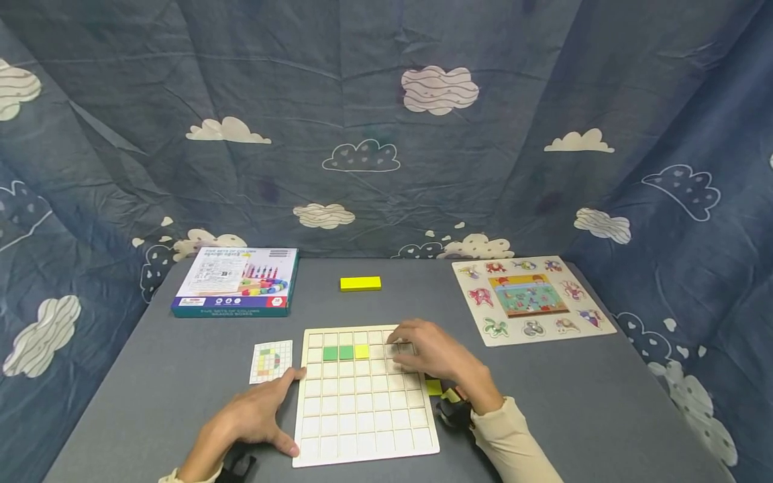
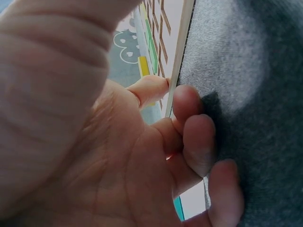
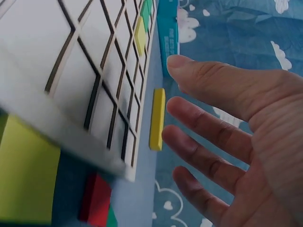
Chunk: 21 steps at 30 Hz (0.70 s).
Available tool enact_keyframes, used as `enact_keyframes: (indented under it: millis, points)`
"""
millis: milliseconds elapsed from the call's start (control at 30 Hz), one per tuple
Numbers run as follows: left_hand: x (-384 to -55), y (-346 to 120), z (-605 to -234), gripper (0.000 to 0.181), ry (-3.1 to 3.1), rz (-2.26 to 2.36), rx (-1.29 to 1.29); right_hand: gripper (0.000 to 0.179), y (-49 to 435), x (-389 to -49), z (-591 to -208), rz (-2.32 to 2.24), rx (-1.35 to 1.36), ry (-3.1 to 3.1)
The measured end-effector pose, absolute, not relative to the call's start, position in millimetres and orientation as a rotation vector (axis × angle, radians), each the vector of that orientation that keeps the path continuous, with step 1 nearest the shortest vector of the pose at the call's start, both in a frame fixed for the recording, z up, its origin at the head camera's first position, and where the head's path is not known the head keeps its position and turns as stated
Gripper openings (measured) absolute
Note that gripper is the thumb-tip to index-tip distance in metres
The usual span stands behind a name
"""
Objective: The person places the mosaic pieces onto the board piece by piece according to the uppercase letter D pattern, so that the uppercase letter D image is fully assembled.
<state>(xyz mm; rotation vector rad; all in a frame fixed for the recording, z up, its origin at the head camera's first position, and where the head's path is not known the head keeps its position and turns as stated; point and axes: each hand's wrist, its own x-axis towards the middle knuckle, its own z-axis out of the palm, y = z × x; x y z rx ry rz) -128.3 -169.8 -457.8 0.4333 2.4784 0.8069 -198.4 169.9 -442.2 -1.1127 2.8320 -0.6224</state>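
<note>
A white grid board lies in front of me, with two green tiles and one yellow tile side by side in its second row. My left hand touches the board's left edge, thumb at the lower corner and a finger higher up, spread apart. Over the upper right cells hovers my right hand; the right wrist view shows its fingers extended and apart, holding nothing. Beside the board's right edge lie loose tiles, among them a yellow one and a red one, partly hidden by the right arm.
A small pattern card lies left of the board. Farther back are a boxed set, a yellow block and a wooden animal puzzle. A blue cloud-print cloth hangs behind the grey table.
</note>
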Motion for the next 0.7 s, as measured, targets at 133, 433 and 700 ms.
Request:
enact_keyframes:
  millis: [133,433,700]
  points:
    - [-128,-170,-457,0.119,2.482,0.799,0.423,0.026,181,-196,-440,-0.624,-1.098,2.835]
    - [-128,-170,-457,0.12,2.483,0.782,0.395,0.028,209,-189,-437,-0.647,-1.022,2.828]
    - [-128,-170,-458,0.119,2.485,0.799,0.415,0.027,231,-185,-437,-0.712,-0.957,2.79]
